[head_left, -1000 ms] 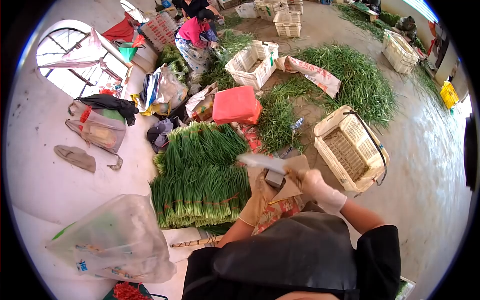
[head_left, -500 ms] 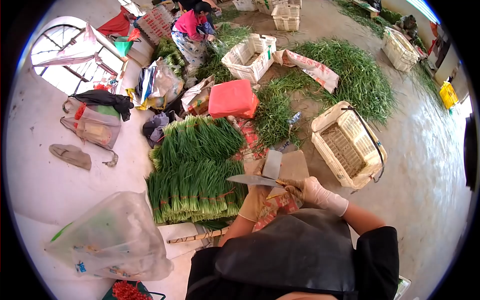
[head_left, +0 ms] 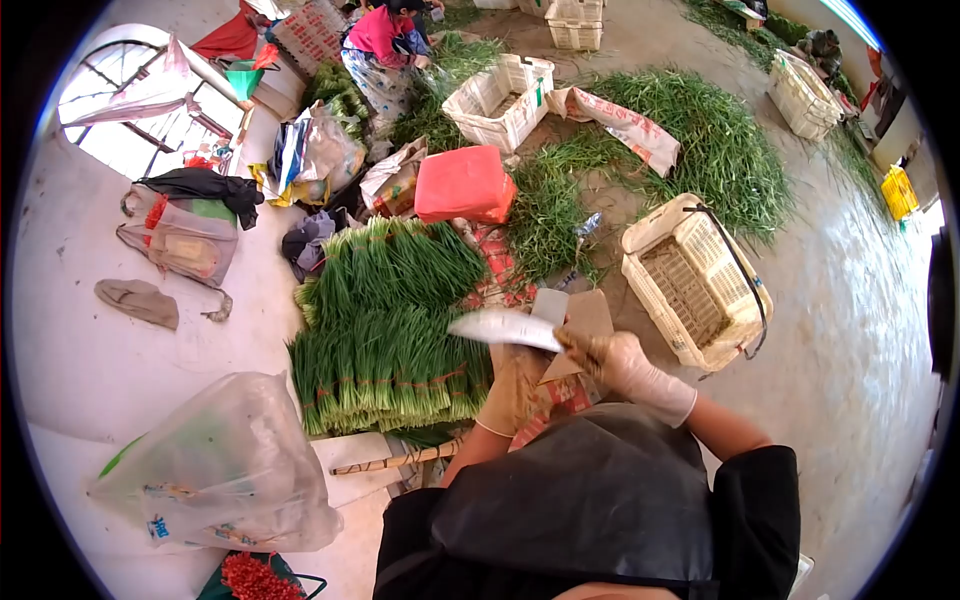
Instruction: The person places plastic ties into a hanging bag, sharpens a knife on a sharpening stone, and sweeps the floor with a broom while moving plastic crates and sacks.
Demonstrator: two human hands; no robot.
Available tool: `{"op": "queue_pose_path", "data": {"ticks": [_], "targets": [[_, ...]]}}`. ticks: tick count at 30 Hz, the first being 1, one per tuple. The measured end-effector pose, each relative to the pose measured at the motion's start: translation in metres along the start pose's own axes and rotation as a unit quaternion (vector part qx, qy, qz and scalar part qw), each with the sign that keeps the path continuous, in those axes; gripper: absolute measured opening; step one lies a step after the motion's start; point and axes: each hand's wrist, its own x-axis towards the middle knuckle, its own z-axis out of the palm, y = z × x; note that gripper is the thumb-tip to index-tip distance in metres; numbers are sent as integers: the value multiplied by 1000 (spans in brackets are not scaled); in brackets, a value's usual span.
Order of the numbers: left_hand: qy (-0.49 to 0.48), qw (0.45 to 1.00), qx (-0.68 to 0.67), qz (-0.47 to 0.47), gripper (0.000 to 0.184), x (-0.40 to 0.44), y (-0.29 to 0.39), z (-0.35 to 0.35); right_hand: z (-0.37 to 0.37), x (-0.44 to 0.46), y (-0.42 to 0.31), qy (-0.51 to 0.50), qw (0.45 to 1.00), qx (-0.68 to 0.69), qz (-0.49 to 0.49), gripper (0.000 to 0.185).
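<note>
My right hand [head_left: 635, 375], in a pale glove, grips the dark handle of a knife [head_left: 500, 328]. The broad blade points left, slightly blurred, above my gloved left hand [head_left: 513, 390]. Blade and angle hide the left fingers, so I cannot tell whether they hold anything. Just beyond the blade stands a grey-white flat piece [head_left: 549, 304], next to a brown cardboard piece [head_left: 590, 313]. To the left of my hands lie stacked bundles of green garlic chives [head_left: 390, 365], tied with red bands, their pale ends towards me.
An off-white plastic crate [head_left: 690, 290] with a black strap stands right of my hands. Ahead are a red block-shaped bundle [head_left: 465, 184], another crate [head_left: 500, 105] and loose greens [head_left: 700, 140]. A co-worker [head_left: 385, 50] crouches at the back. A clear plastic bag [head_left: 230, 470] lies left.
The knife has lifted and its blade has turned its flat side up, off the grey-white piece. My right hand has risen slightly. The cardboard piece shows tilted now.
</note>
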Motion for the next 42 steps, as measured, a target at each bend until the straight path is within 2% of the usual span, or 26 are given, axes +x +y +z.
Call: {"op": "queue_pose_path", "data": {"ticks": [1, 3, 5, 7, 10, 11, 14, 15, 17, 19, 21, 23, 24, 25, 27, 29, 30, 31, 33, 34, 36, 37, 38, 39, 40, 42], "targets": [[79, 997, -24, 8, 45, -6, -2, 13, -2, 6, 5, -1, 1000, -2, 1, 38], [59, 998, 21, -5, 44, -8, -4, 9, 0, 15, 12, -54, 985, -78, 143, 33], [-1, 999, -25, -35, 39, 1, 0, 3, 8, 0, 12, 16, 1000, -2, -26, 33], [2, 1000, -6, -27, 36, -5, 0, 8, -5, 2, 5, -72, 994, -40, 72, 34], [47, 999, 24, -4, 35, -5, -11, 0, -1, 7, 18, -71, 985, -32, 156, 34], [41, 999, 25, 1, 35, 5, -7, -4, 6, -4, 19, -26, 998, 9, 51, 36], [-83, 993, -11, -79, 39, 16, 0, -33, 0, -3, 13, -40, 999, 33, -6, 36], [47, 999, 22, 15, 39, -1, -10, -11, 4, 7, 24, -64, 995, -27, 78, 37], [64, 993, 95, 27, 39, -7, -10, -2, 8, 3, 22, -90, 979, -86, 161, 37], [-48, 999, -4, -21, 39, 5, -4, -22, 4, -10, 9, -59, 998, -10, 4, 36], [51, 995, -85, -22, 35, -11, -3, -3, 6, -3, 18, 0, 999, 19, -38, 35], [14, 999, 45, -3, 34, -15, -12, 8, 0, 14, 29, -138, 964, -108, 199, 33], [36, 998, 48, 25, 34, -22, -12, 17, 8, 5, 30, -118, 972, -72, 192, 32], [30, 998, 49, 31, 34, -14, -5, 16, 14, -8, 26, -1, 998, 41, 54, 33], [-15, 999, -4, -36, 35, -2, 1, -18, -7, -7, 3, -64, 997, 36, 23, 36], [-318, 881, -283, -204, 39, 14, 0, -42, -4, 10, 8, -111, 986, 15, 124, 36], [-138, 977, -134, -89, 40, -9, -3, -7, -3, 14, 10, -159, 962, -5, 221, 36], [53, 998, 28, 33, 41, -22, -3, 14, -3, 8, 5, -159, 963, -5, 218, 36], [-18, 988, 129, 76, 38, 15, -8, -53, -7, -7, -5, -144, 988, 3, 61, 35], [-50, 978, 176, 103, 37, 33, -10, -86, 5, -12, 9, -36, 999, 12, -39, 37], [124, 990, 70, 17, 33, -21, 0, 8, 5, 1, 25, -65, 996, -31, 48, 37], [101, 991, 86, 15, 34, -21, -2, 10, 7, 4, 33, -94, 984, -74, 132, 37], [83, 996, 28, 15, 35, -19, -4, 3, 28, -10, 45, -12, 997, -1, 82, 37], [59, 998, -27, 18, 36, -8, -1, -7, 18, -13, 33, -115, 987, -79, 75, 37], [-17, 999, -33, -39, 36, 3, 8, -20, 11, -12, 25, -63, 998, -22, 0, 38], [54, 998, 16, -1, 43, -11, 11, -5, -2, -3, 10, -12, 997, 38, -70, 39]]}}
